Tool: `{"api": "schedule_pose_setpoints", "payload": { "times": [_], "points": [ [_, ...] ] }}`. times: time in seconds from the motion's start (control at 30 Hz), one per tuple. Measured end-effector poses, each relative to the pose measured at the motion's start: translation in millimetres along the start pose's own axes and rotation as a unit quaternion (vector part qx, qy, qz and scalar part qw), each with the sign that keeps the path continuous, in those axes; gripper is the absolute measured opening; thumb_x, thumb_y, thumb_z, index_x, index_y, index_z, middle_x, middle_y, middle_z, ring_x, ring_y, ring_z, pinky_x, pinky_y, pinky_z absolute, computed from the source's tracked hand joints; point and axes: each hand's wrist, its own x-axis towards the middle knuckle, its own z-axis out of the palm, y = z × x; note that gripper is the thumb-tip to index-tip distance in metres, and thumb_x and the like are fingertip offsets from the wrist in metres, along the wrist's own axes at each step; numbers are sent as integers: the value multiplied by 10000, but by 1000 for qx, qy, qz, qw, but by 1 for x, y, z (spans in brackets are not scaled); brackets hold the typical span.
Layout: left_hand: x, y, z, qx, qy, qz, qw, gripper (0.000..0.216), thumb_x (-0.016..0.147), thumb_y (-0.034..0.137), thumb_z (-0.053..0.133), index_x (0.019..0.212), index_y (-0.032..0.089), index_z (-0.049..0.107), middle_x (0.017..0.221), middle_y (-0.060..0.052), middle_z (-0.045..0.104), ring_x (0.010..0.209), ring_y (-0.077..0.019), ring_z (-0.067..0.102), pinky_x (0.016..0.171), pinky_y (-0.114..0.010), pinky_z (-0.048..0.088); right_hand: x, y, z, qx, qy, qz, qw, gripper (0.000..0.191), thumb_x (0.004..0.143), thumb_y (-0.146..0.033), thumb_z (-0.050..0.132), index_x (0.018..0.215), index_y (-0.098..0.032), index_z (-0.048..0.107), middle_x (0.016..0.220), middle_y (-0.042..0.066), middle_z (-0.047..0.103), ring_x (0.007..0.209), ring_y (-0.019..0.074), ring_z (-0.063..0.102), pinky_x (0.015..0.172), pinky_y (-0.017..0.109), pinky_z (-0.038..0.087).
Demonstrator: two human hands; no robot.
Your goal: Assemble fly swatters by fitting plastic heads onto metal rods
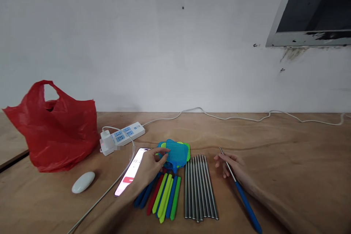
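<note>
My left hand (150, 167) pinches the edge of a blue mesh swatter head (175, 154) that lies on a stack of similar heads, one green, on the wooden table (287, 161). My right hand (233, 167) grips a thin metal rod with a blue handle (241, 190), its tip pointing away from me. Between the hands lie several bare metal rods (199, 188) side by side. Below the mesh heads sit several coloured plastic handles (164, 197), blue, red, lime and green.
A phone (131, 175) with a lit screen lies under my left wrist, a cable running to a white power strip (124, 136). A red plastic bag (55, 128) stands at left, a white mouse (83, 182) in front of it. A white wall lies behind.
</note>
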Motion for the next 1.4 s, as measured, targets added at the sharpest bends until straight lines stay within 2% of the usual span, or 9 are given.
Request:
{"api": "schedule_pose_setpoints", "payload": {
  "times": [0.13,0.27,0.4,0.6,0.73,0.87,1.0,1.23,1.4],
  "points": [
    [1,-3,-2,79,10,41,996,327,887,336,522,1002,162,773,516,7,597,502,-208,607,553,-282,428,1,1,1,-20,4,-20,1000,430,643,-590,796,658,-174,689,542,-1,651,339,73,450,366,224,439],
    [3,-7,-2,150,18,80,985,273,866,235,545,949,197,802,750,-64,699,687,-242,651,688,-313,438,0,1,1,-33,-1,-23,999,422,648,-584,790,652,-176,685,522,-7,637,330,77,441,358,227,419],
    [3,-12,-1,194,13,101,976,285,905,237,527,989,206,798,877,-90,718,735,-249,658,713,-321,434,1,3,1,-39,-3,-18,999,445,668,-622,749,628,-184,680,473,-12,602,334,91,439,362,236,394],
    [1,-12,0,222,13,116,968,286,930,263,509,1008,196,776,873,-89,705,783,-256,665,699,-310,438,5,5,-5,-24,-1,8,1000,462,671,-592,753,484,-190,622,374,-41,452,334,77,354,344,221,217],
    [-2,-4,-2,218,17,125,968,287,950,306,484,1022,203,742,842,-71,709,777,-247,654,698,-312,434,0,-3,-5,30,-16,32,999,467,720,-607,721,538,-194,602,383,-89,321,345,57,214,354,216,155],
    [-7,6,-1,191,6,149,970,298,979,351,450,961,205,709,814,-53,706,739,-223,635,681,-304,426,-6,-14,-2,96,-35,44,994,378,742,-569,756,740,-201,668,550,-51,508,406,67,320,377,204,291],
    [-13,15,4,143,-30,185,972,343,1014,350,403,907,195,689,857,-61,707,770,-211,629,689,-293,442,-10,-17,1,141,-51,37,988,324,728,-516,811,799,-215,714,804,22,695,655,125,569,619,236,491],
    [-25,22,9,73,-131,230,962,350,1037,357,382,1028,209,699,924,-58,711,859,-210,635,782,-306,464,-18,-19,11,171,-90,31,981,260,731,-453,836,835,-232,747,907,42,754,830,172,646,790,295,490],
    [-29,17,16,90,-171,196,961,301,972,432,544,1141,220,673,874,-34,696,761,-200,616,673,-279,421,-22,-19,16,162,-94,15,982,249,723,-410,850,868,-222,774,957,65,766,830,176,669,781,304,497]
  ]
}}
